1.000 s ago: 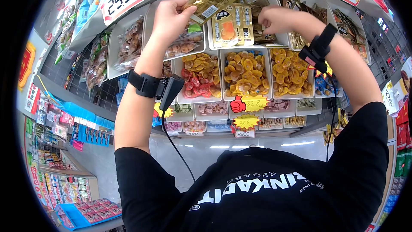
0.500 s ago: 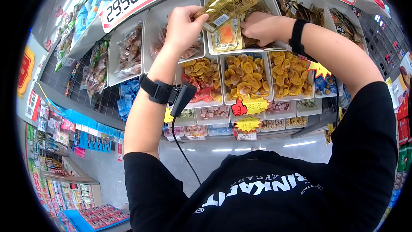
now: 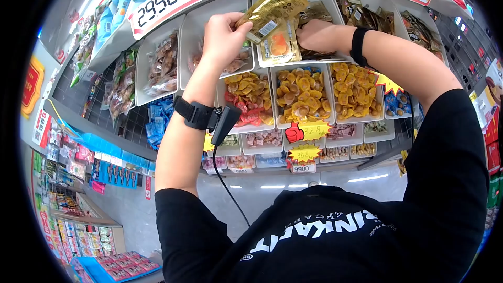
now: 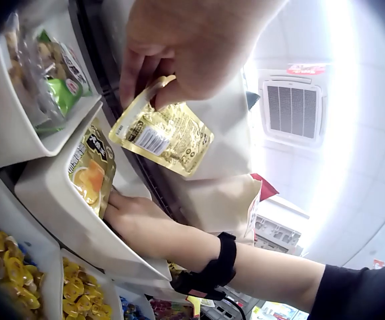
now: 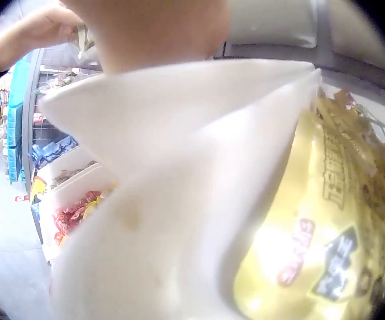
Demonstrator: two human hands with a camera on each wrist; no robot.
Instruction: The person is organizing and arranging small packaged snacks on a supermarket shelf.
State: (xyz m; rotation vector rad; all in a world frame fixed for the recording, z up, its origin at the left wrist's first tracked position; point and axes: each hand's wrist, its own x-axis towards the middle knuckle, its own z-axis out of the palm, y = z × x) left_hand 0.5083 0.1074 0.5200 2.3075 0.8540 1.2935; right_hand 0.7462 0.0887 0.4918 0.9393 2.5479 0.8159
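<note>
My left hand pinches the edge of a gold packet above a white tray. The packet's barcode side shows in the left wrist view, below the left hand. Inside the tray, a gold packet with an orange picture leans at the front left. My right hand reaches down into the tray beside that packet, among darker gold packets. In the left wrist view the right hand's fingertips are hidden behind the leaning packet, so its grip cannot be made out.
Trays of yellow-wrapped sweets lie nearer the body. Bagged snacks fill trays to the left, and dark gold packets the tray to the right. Price signs stand along the back. A loose cable hangs from the left wrist.
My right hand has moved left and deeper into the tray. The left hand has shifted slightly right and down with its packet, which now overlaps the top of the leaning one.
</note>
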